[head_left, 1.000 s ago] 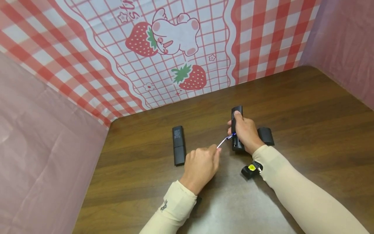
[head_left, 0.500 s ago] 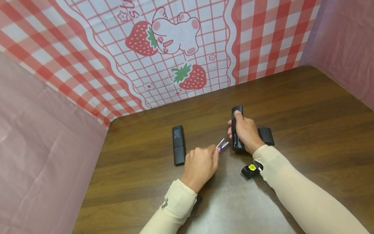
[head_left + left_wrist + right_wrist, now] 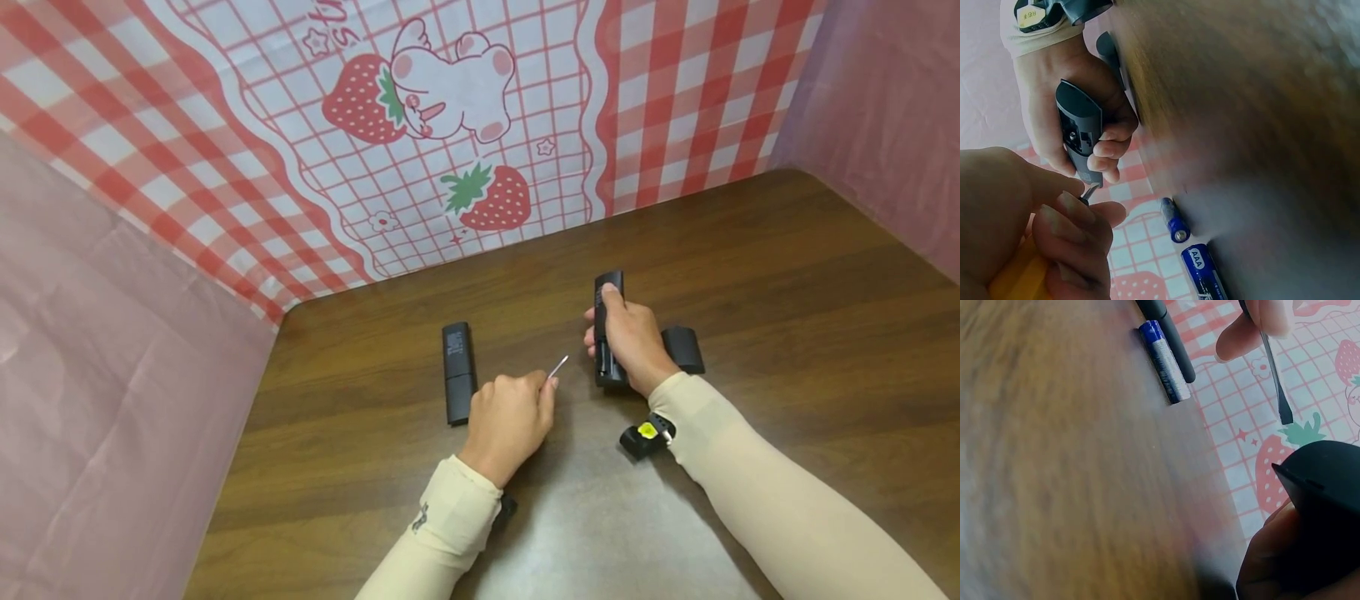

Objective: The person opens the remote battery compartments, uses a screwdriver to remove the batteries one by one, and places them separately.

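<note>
My left hand (image 3: 510,421) holds a screwdriver with a yellow handle (image 3: 1019,275); its thin metal shaft (image 3: 557,367) points toward the right hand and ends in a flat tip. My right hand (image 3: 636,337) grips a black remote control (image 3: 609,304), thumb on its back. The remote's battery compartment (image 3: 1082,134) is uncovered and I see no battery in it. Two blue AAA batteries, a nearer one (image 3: 1204,272) and a farther one (image 3: 1174,222), lie on the table in the left wrist view; in the head view they are hidden. The screwdriver tip stands apart from the remote.
A second black remote (image 3: 459,372) lies on the wooden table (image 3: 360,375), left of the left hand. A loose black battery cover (image 3: 682,350) sits beside the right wrist. Behind the table hangs a red-and-white strawberry cloth (image 3: 495,200); pink cloth hangs at both sides.
A battery came out of the remote by the screwdriver tip, then showed beside the left fingers; the head view has lost it now. The left hand drew back left. The right hand stayed still.
</note>
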A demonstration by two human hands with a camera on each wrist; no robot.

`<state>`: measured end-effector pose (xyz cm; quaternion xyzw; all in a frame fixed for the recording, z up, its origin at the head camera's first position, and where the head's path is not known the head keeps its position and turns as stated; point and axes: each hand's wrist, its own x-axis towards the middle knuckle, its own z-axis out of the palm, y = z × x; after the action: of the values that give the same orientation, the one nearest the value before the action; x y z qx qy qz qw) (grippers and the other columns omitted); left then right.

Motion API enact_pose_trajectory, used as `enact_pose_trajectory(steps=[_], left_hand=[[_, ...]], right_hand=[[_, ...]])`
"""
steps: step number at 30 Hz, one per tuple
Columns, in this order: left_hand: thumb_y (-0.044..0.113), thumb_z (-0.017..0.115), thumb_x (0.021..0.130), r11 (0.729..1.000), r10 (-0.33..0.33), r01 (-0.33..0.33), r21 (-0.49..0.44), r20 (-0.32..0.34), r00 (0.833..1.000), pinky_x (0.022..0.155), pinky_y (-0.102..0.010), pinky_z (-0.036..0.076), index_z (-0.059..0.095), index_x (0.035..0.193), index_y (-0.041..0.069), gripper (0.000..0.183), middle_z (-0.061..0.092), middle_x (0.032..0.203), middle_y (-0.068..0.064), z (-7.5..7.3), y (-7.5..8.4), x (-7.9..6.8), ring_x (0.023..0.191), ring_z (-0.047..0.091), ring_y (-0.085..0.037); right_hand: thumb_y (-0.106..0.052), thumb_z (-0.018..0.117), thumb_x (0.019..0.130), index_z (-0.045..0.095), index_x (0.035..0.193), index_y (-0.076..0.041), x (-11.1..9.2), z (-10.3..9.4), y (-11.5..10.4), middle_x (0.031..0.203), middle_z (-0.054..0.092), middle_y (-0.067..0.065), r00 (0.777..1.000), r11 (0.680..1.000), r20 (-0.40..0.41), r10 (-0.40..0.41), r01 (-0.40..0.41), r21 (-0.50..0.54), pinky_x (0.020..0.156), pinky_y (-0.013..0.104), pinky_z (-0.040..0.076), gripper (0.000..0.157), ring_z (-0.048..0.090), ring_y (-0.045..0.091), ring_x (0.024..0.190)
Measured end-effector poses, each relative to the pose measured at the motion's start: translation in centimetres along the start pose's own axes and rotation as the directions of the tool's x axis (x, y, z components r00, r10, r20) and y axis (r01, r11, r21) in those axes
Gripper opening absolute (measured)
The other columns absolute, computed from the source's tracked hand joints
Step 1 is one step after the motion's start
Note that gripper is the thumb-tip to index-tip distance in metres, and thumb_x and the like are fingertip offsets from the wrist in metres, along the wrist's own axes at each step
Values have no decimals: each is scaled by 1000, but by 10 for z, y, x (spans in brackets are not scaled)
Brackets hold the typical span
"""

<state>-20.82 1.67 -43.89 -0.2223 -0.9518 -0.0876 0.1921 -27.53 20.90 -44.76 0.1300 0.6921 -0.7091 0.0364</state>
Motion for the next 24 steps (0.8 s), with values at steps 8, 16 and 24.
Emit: enact_pose_trajectory(steps=[8,16,24], left_hand=[[35,62,98,1000,-5,5,-5,2,1000,42,-38,43,72,77,17,30,63,59,-2,-3,-2,0,50,62,-25],[36,60,99,1000,6,-6,-1,3,1000,41,-38,43,73,79,17,30,61,58,-1,-4,-3,0,49,61,-25],[36,62,98,1000,19,-19,1,-43,999,40,-37,41,74,84,16,27,61,58,-1,-5,-8,0,47,59,-23]], right_hand=[[-59,30,104,59,125,5,-2,1,-1,74,64,4,1000,1000,1,-9,9,7,57,29,55,74,62,11,58],[-58,30,104,56,126,9,-3,2,-1,72,64,4,1000,999,9,-17,16,29,57,29,55,75,62,11,57],[-57,31,104,56,125,10,-2,3,0,71,65,3,999,998,30,-19,17,58,57,29,55,75,63,11,57]])
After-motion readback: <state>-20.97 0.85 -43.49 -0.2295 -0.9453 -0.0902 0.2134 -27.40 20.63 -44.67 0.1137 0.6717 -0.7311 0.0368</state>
